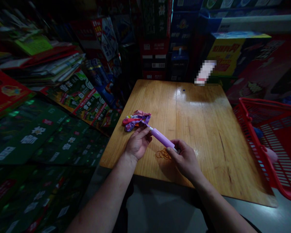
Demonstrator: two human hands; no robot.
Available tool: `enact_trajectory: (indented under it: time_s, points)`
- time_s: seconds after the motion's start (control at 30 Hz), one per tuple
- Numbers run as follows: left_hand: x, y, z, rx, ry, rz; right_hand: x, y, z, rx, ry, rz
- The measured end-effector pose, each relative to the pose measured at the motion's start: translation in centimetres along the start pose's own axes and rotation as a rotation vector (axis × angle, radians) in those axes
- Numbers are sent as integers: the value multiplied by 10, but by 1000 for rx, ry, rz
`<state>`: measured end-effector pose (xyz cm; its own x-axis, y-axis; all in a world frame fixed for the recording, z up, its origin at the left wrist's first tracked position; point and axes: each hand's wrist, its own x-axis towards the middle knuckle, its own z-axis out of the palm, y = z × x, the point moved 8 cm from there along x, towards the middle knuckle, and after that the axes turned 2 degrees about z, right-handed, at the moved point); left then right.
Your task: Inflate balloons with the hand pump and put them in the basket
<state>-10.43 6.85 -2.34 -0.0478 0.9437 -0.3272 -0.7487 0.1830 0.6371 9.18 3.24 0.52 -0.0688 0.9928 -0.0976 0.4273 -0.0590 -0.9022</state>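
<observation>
A purple hand pump [162, 138] with a white nozzle is held above the wooden table [198, 123]. The fingers of my left hand [139, 142] pinch a purple balloon [142, 123] at the nozzle end. My right hand [185, 158] grips the white end of the pump at the right. Several deflated balloons [133, 120], red, purple and multicoloured, lie just beyond my left hand. Orange rubber bands [162, 154] rest on the table beneath the pump.
A red plastic basket [244, 111] stands at the right, with a pink item [271, 155] inside. Green cartons [38, 132] are stacked at the left. Boxes [155, 58] line the back. A blurred-out item [205, 72] is at the table's far edge.
</observation>
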Motion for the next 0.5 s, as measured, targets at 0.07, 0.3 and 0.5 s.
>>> enact_trajectory:
  time_s: [0.07, 0.3, 0.5]
  points:
    - [0, 1, 1, 9, -14, 8, 0, 1, 1, 6, -8, 4]
    - [-3, 0, 1, 75, -23, -54, -1, 2, -2, -6, 22, -10]
    - [-7, -3, 3, 119, -38, -119, -2, 0, -7, -31, 40, -43]
